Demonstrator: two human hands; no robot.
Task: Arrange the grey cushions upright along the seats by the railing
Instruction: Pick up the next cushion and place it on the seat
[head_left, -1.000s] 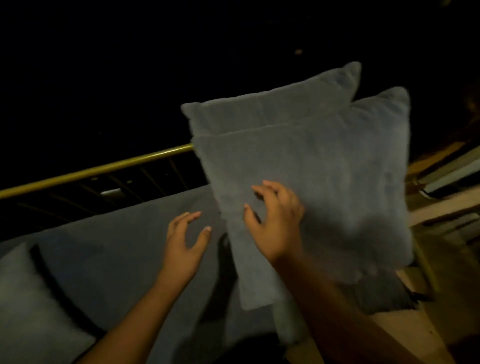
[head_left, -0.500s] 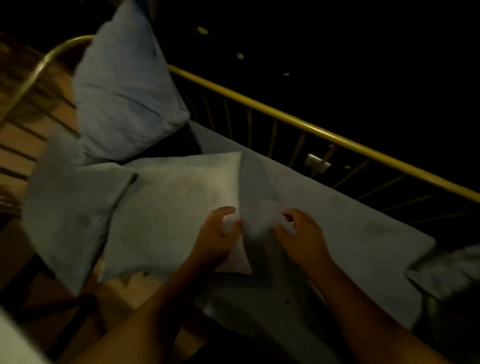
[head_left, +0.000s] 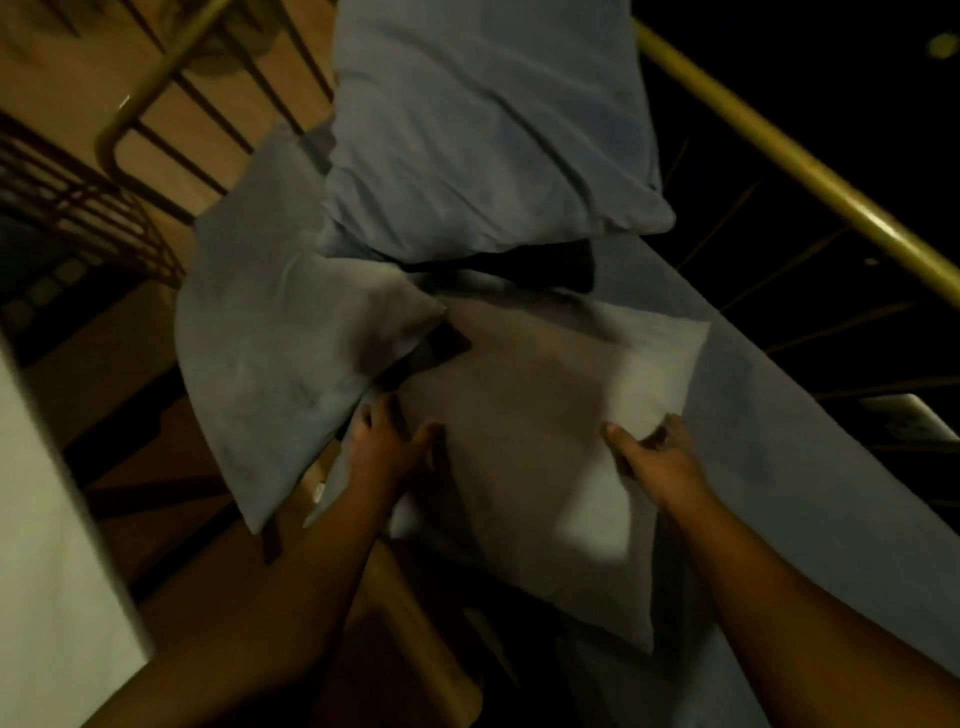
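Dim light, blurred view from above the seat. At 8 o'clock a pale flat surface (head_left: 47, 519) fills the frame edge; what it is cannot be told. Toward 10 o'clock, a yellow metal railing (head_left: 156, 67) with dark bars curves round the end of the seat, wooden floor (head_left: 67, 78) behind it.

Left cushion (head_left: 280, 364), grey, lies tilted at 9 o'clock from centre, hanging partly over the seat's front edge, its right corner touching the middle cushion.

Left hand (head_left: 387, 447), just below centre at 7 o'clock: fingers curled round the left edge of the middle cushion, thumb on top, gripping it. The fingertips are hidden under the fabric.

Middle cushion (head_left: 545, 431), paler grey, sits at centre, held between both hands, tilted and not upright; lower corner points to 6 o'clock. It lies over the grey seat pad (head_left: 779, 441).

Back cushion (head_left: 488, 130), blue-grey and creased, at 12 o'clock, leaning against the end of the seat, its lower edge just beyond the middle cushion's top, a dark gap between them.

Right hand (head_left: 657, 457), at 4 o'clock from centre: fingers pinched closed on the right edge of the middle cushion, thumb pressing the face.

The railing's top bar runs from 1 o'clock down to 3 o'clock, beside the seat pad; darkness beyond
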